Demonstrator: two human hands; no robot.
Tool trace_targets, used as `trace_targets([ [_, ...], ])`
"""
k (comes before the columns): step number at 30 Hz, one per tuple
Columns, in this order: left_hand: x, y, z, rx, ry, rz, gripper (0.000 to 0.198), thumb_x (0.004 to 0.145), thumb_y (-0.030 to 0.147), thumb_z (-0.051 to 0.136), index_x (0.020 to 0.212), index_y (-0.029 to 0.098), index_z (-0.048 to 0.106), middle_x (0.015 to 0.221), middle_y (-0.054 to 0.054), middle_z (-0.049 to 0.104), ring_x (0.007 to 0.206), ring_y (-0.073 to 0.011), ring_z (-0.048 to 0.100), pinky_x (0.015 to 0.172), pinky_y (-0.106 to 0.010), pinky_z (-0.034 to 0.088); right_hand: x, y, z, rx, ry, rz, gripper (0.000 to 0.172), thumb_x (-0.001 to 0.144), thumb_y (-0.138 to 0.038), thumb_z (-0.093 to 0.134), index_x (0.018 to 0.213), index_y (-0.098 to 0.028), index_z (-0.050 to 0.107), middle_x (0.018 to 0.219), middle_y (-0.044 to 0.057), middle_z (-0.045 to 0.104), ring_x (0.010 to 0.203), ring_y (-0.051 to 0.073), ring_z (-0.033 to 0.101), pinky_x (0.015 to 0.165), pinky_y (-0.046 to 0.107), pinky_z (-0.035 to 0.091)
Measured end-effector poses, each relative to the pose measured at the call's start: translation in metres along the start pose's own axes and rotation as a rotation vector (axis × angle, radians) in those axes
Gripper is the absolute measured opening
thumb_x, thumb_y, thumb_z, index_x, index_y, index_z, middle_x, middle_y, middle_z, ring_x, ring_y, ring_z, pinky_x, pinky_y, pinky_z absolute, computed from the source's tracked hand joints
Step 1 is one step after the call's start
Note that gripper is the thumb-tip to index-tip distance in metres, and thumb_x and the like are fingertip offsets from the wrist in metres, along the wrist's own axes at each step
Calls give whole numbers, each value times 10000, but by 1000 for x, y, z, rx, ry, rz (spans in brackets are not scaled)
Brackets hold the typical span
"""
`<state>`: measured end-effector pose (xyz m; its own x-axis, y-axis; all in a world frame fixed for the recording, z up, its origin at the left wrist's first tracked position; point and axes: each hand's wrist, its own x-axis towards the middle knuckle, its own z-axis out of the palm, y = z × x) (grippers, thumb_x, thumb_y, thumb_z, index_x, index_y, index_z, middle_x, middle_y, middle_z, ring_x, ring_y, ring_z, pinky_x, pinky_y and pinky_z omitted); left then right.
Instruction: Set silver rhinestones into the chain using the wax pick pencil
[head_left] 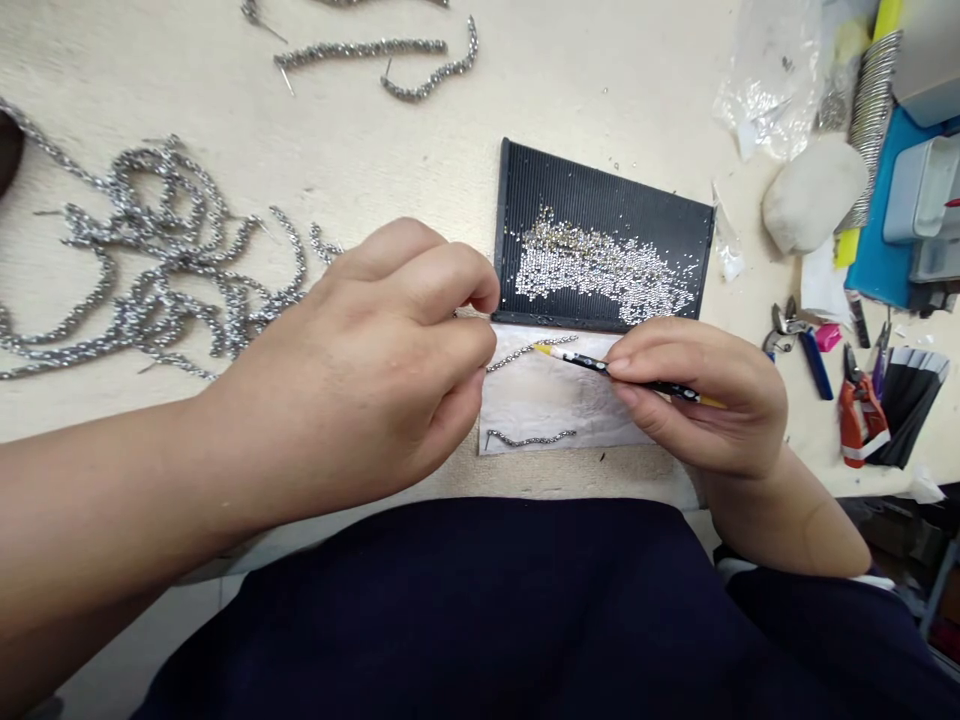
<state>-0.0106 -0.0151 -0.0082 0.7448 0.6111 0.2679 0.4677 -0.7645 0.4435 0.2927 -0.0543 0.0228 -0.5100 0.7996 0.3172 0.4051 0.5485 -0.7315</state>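
Observation:
My left hand point(405, 350) is closed, its fingers curled over the left end of a thin silver rhinestone chain point(517, 355); the fingertips themselves are hidden. In my right hand point(697, 395) is a black dotted picker pencil point(592, 363), pinched between thumb and fingers. Its yellow tip touches or hovers just over that chain, I cannot tell which. Beneath lies a whitish pad point(555, 400), with a second short chain point(532, 439) along its near edge. Just beyond the pad, a black ridged tray point(600, 180) holds many tiny loose rhinestones point(592, 265).
Tangled silver chains point(165, 260) cover the table's left side, and several short pieces point(360, 50) lie at the top. On the right are a white lump point(814, 195), a plastic bag point(772, 75), orange-handled pliers point(862, 410), blue-handled pliers point(814, 360) and a blue tray point(874, 265).

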Motion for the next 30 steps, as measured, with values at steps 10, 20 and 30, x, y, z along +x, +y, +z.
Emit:
trace_targets([
  [10, 1, -2, 1, -27, 25, 54, 218, 1081, 257, 492, 909, 189, 608, 1199, -55, 602, 1150, -244, 577, 941, -444, 558, -7, 3, -4, -36, 236, 67, 268, 866, -49, 798, 1047, -243, 834, 855, 23, 810, 749, 184, 784, 663, 298, 660],
  [20, 4, 0, -2, 14, 22, 55, 218, 1080, 235, 544, 882, 189, 623, 1165, -76, 622, 1110, -259, 583, 942, -448, 590, 1, -7, 1, -20, -70, 6, 149, 960, -69, 773, 1046, -191, 766, 934, 41, 847, 874, 157, 813, 849, 259, 681],
  [30, 2, -1, -1, 35, 18, 52, 235, 1078, 232, 524, 869, 187, 621, 1151, -78, 638, 1102, -261, 616, 941, -467, 639, 3, -7, 8, -52, -69, 2, 139, 986, -74, 768, 1066, -187, 760, 981, 54, 865, 944, 161, 824, 921, 234, 669],
])
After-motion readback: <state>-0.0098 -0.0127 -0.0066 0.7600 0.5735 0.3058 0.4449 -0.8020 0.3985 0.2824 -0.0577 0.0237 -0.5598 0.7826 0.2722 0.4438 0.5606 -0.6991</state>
